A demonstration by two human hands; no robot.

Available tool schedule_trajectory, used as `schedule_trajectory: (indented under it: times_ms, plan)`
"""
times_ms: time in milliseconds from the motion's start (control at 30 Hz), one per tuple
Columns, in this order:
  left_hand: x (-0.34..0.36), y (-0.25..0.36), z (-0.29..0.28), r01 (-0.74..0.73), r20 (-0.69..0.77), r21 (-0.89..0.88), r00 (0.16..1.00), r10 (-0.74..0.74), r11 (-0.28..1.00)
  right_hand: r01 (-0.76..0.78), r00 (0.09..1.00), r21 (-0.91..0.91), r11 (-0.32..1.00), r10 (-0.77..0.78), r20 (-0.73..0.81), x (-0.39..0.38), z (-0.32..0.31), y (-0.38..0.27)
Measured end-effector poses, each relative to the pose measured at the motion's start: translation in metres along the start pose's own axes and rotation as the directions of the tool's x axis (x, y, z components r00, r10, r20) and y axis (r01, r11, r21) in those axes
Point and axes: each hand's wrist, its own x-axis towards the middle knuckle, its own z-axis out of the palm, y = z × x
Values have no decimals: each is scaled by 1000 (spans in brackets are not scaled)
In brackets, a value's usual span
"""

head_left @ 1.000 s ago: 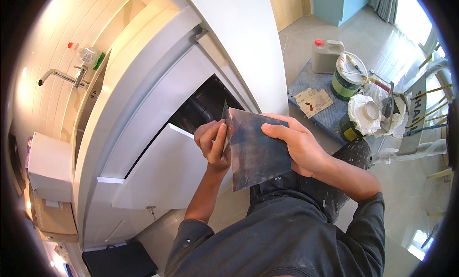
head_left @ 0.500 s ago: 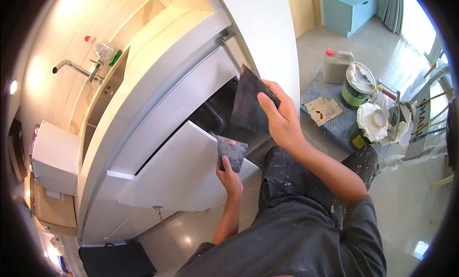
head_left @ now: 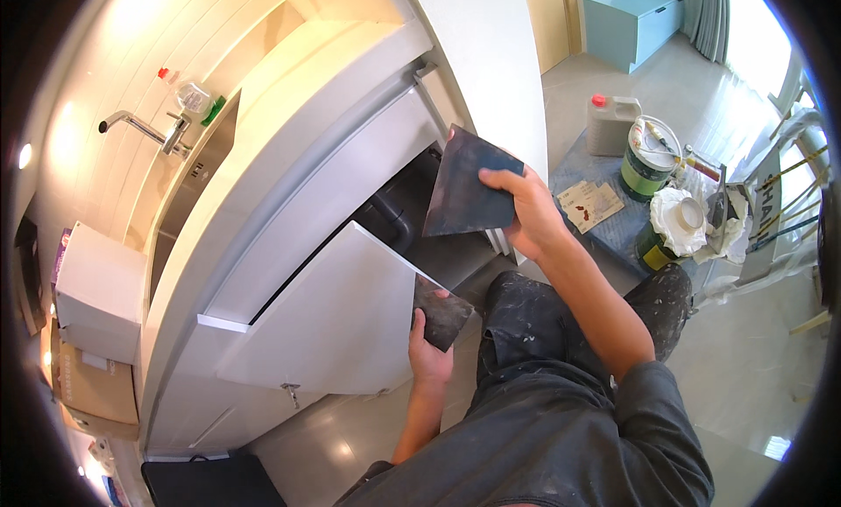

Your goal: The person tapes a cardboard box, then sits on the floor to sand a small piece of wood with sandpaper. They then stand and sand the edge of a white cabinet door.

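Observation:
My right hand grips a dark, flat, four-sided plate by its right edge, thumb lying across the face. Below it and to the left, my left hand holds a smaller dark plate with greyish smears, thumb on its near face and a fingertip showing at the top edge. The two plates are apart. Behind them is the cabinet opening under the sink, with a black drain pipe inside. A white cabinet door stands swung out beside my left hand.
A sink tap and bottle are at upper left, boxes below them. At right, a blue sheet carries a jug, a green bucket and a plastic-wrapped can. A black flat item lies lower left.
The larger plate has turned to face me more, and my right hand has shifted slightly right and down. My left hand has moved right and lower, tilting the smaller plate.

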Motion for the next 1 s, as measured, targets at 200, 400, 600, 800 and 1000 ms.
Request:
schedule_trajectory:
  times_ms: [200, 400, 600, 800, 1000]
  plan:
    - [6, 0, -1, 40, 31, -26, 999, -39, 999, 600, 760, -586, 545, -617, 205, 4, -6, 36]
    - [-6, 7, -21, 50, -73, -15, 996, -51, 999, 615, 524, -783, 92, -790, 319, 21, 28, 67]
    - [-12, 16, -48, 78, -125, -14, 989, -79, 997, 537, 445, -844, -4, -848, 287, 44, 43, 81]
    - [-17, 24, -59, 184, -128, -20, 974, -185, 983, 452, 407, -892, -30, -882, 236, 55, 51, 87]
    - [-13, 36, -67, 260, -60, 58, 965, -257, 964, 422, 351, -905, -52, -911, 216, 63, 54, 94]
